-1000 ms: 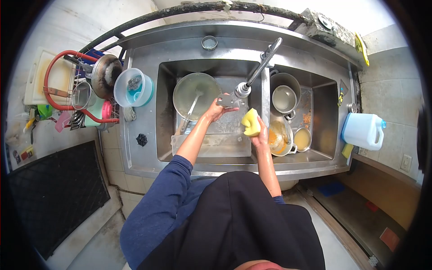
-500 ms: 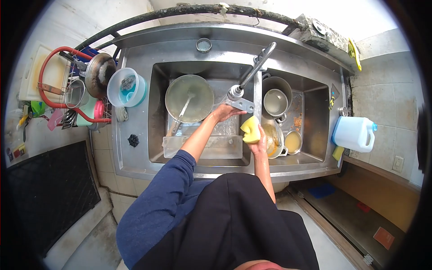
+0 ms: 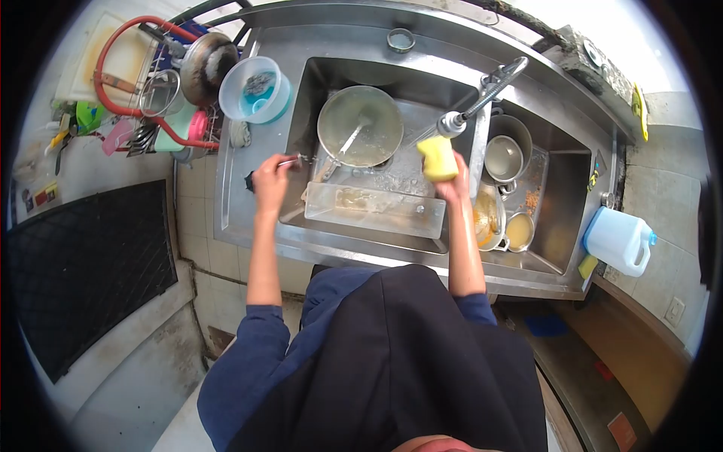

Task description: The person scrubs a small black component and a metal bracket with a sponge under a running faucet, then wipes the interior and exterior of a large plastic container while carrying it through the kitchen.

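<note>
My left hand [image 3: 269, 183] is closed round a small metal utensil [image 3: 292, 161], seen nearly edge-on over the left rim of the left basin. My right hand [image 3: 455, 184] grips a yellow sponge [image 3: 437, 159] just below the spray faucet head [image 3: 452, 124]. Between the hands, a round pan [image 3: 380, 120] of cloudy water with a light-handled utensil [image 3: 351, 140] in it sits in the left basin. In front of the pan is a clear rectangular tray [image 3: 369, 209] with some water. Water spreads on the basin floor.
A tub of blue liquid [image 3: 254, 90] stands left of the basin, beside a red-framed dish rack [image 3: 103, 87]. Pots and bowls [image 3: 503, 158] fill part of the right basin. A blue-white jug [image 3: 614, 239] stands at the right edge, and a small metal bowl [image 3: 401, 41] at the back.
My left hand has moved left from under the faucet, taking the metal utensil with it. My right hand holds the sponge higher, nearer the faucet head. The whole view has shifted.
</note>
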{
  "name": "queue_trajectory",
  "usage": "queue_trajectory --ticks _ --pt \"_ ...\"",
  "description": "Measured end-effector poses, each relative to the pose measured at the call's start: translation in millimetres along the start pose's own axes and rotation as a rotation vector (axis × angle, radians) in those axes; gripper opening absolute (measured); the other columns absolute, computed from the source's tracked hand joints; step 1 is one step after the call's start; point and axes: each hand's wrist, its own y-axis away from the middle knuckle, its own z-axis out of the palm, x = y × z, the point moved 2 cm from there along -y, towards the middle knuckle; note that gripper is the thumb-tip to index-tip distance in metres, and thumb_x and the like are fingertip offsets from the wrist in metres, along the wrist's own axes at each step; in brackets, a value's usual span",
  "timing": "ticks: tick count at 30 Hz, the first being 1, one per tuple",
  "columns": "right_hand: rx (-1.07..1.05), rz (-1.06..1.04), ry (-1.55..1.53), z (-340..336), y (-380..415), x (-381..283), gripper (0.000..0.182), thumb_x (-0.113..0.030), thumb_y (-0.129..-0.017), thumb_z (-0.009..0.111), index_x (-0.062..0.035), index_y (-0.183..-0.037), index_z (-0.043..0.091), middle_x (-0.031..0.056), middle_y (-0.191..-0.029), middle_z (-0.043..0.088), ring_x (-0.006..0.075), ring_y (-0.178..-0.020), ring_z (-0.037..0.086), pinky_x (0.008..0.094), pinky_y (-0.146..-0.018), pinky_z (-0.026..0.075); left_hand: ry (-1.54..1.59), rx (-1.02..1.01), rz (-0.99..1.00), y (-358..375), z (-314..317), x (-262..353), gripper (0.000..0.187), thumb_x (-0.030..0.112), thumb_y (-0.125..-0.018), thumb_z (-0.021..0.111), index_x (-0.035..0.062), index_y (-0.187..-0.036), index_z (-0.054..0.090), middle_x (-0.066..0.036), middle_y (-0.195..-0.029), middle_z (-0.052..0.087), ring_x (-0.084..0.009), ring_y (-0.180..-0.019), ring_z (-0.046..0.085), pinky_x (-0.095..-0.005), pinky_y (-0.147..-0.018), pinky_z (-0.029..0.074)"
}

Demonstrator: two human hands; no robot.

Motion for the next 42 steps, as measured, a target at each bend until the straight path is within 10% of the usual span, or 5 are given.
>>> queue_trajectory --ticks 13,19,27,34,42 --pt "0.011 -0.005 0.017 4.4 -90.3 -12.2 0.018 -0.026 -0.089 0.051 -0.0079 -0.089 0.054 0.0027 -0.067 0.050 0.0165 -0.062 0.049 0.0343 -0.058 0.041 -0.427 0.021 -0.354 91.8 -35.1 -154.7 0.010 0.004 -0.078 0.064 0.0036 -0.088 0.061 -0.014 -0.085 0.062 -0.0326 -0.083 0.061 -0.0431 -0.070 0.048" --pt "0.042 0.073 0.223 23.6 -42.0 -18.7 0.029 -0.027 -0.093 0.043 -0.0021 -0.105 0.052 0.0064 -0.077 0.055 0.0159 -0.061 0.048 0.0294 -0.059 0.043 -0.361 0.349 -0.014 65.7 -7.7 -49.9 0.010 0.003 -0.080 0.059 0.0005 -0.090 0.059 -0.017 -0.094 0.059 -0.0347 -0.090 0.059 -0.0437 -0.076 0.047" --pt "0.070 0.046 0.159 4.8 58.2 -52.5 0.054 -0.024 -0.083 0.055 0.0028 -0.128 0.041 0.0178 -0.107 0.056 0.0285 -0.091 0.057 0.0408 -0.077 0.049 0.036 -1.191 0.306 129.3 303.8 62.0 0.027 0.013 -0.080 0.056 0.0046 -0.105 0.061 -0.019 -0.102 0.061 -0.0360 -0.098 0.058 -0.0417 -0.085 0.047" --pt "0.454 -0.111 0.063 -36.0 173.4 -59.7 0.050 -0.028 -0.085 0.053 0.0015 -0.125 0.043 0.0192 -0.110 0.055 0.0313 -0.096 0.055 0.0440 -0.079 0.048 -0.507 -0.981 0.749 191.9 482.7 6.2 0.033 0.023 -0.090 0.044 0.0047 -0.111 0.061 -0.023 -0.117 0.057 -0.0345 -0.108 0.056 -0.0459 -0.091 0.044" --pt "0.665 0.007 0.135 -35.6 222.4 -55.7 0.049 -0.028 -0.082 0.054 0.0011 -0.121 0.046 0.0197 -0.103 0.058 0.0336 -0.089 0.059 0.0462 -0.071 0.049 -0.479 -1.212 0.403 190.7 488.3 7.9 0.034 0.023 -0.087 0.048 0.0029 -0.111 0.062 -0.022 -0.111 0.061 -0.0334 -0.101 0.060 -0.0433 -0.086 0.048"
